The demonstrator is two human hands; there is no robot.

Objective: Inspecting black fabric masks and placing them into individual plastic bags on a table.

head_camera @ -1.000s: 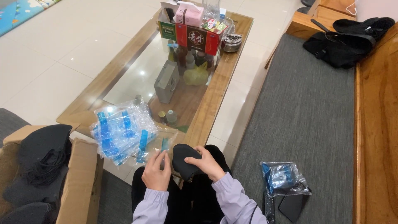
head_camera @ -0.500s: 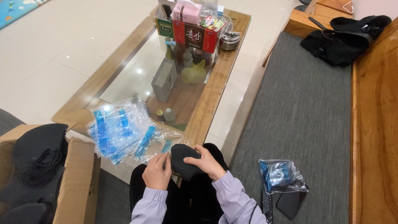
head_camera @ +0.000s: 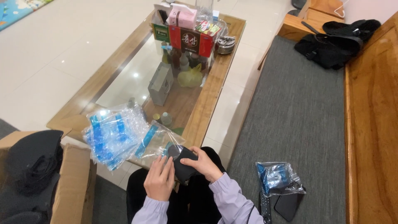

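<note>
Dark pouch — small, soft, matte black fabric, rounded outline — held over the lap, just off the near edge of the wood-framed glass table. Left hand grips its left side, fingers curled over the front; right hand clasps the top and right edge. Lower part of pouch hidden behind the hands; any opening cannot be made out. Crinkled clear plastic packets with blue contents lie on the table. Cardboard box at left, cut off by the frame — dark cloth inside.
</note>
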